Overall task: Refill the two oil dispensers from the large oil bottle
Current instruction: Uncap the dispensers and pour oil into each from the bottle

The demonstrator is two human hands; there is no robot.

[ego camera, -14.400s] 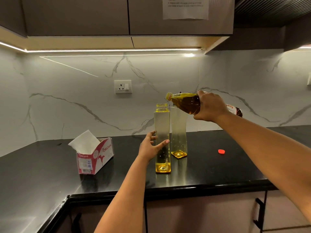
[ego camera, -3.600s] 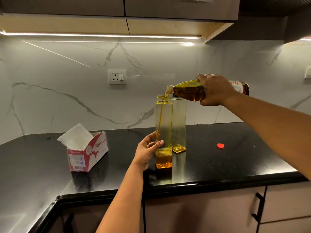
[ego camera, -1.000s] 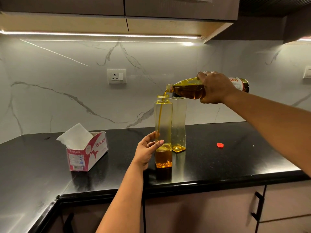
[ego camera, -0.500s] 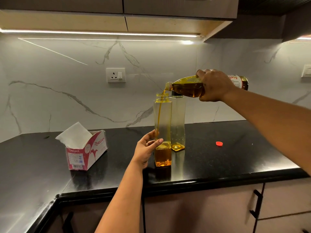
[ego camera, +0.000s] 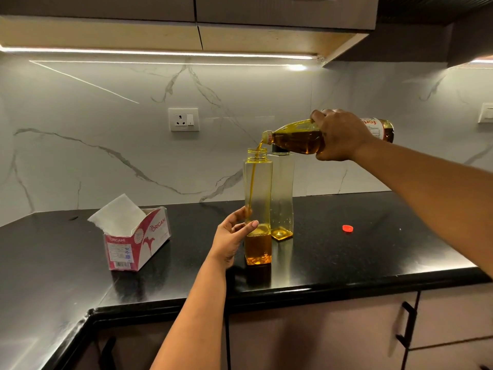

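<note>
Two tall clear dispensers stand on the black counter [ego camera: 333, 260]. The near dispenser [ego camera: 258, 188] has an open neck and golden oil in its lower part. My left hand [ego camera: 231, 237] grips its lower left side. Behind it to the right, the far dispenser [ego camera: 282, 193] wears a dark cap and has a little oil at its base. My right hand [ego camera: 340, 134] holds the large oil bottle [ego camera: 293, 138] tipped almost level above them. A thin stream of oil runs from its mouth into the near dispenser's neck.
A small red cap [ego camera: 347, 228] lies on the counter to the right of the dispensers. A red and white tissue box [ego camera: 138, 240] with a sheet sticking up sits to the left. A wall socket [ego camera: 183, 119] is on the marble backsplash.
The oil level in the near dispenser has risen steadily while the stream keeps running. Both hands keep their holds; the view has shifted slightly.
</note>
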